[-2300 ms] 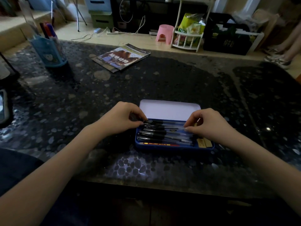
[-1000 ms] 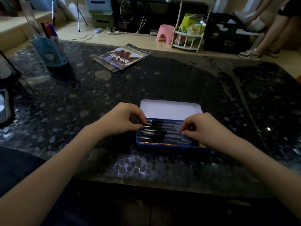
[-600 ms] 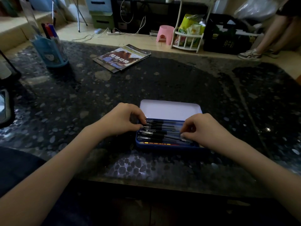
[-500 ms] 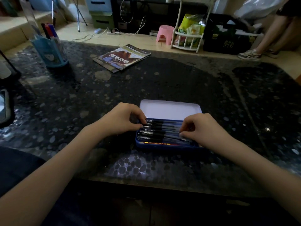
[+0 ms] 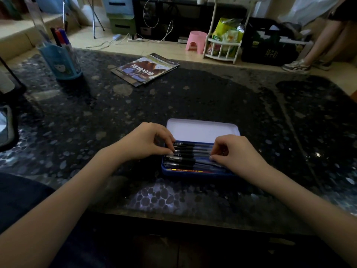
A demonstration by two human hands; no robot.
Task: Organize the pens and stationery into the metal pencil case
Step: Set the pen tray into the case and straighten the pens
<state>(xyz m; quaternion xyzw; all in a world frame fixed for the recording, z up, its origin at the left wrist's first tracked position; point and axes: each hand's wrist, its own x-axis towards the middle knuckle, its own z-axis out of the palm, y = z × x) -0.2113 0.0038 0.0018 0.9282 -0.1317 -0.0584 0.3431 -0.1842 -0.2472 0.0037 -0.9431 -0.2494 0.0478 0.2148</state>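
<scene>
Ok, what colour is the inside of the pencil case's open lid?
White inside the lid; the tray is blue. Head view.

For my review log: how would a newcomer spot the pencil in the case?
On the dark table, find the open blue case between the left hand and right hand. The pencil lies along its near wall, nearest the person. Unlike the black pens behind it, it is red with yellow print.

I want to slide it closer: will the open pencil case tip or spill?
The pencil case is flat and low, so probably stable. Its raised lid might swing. The pens lie loose and could roll inside.
</scene>
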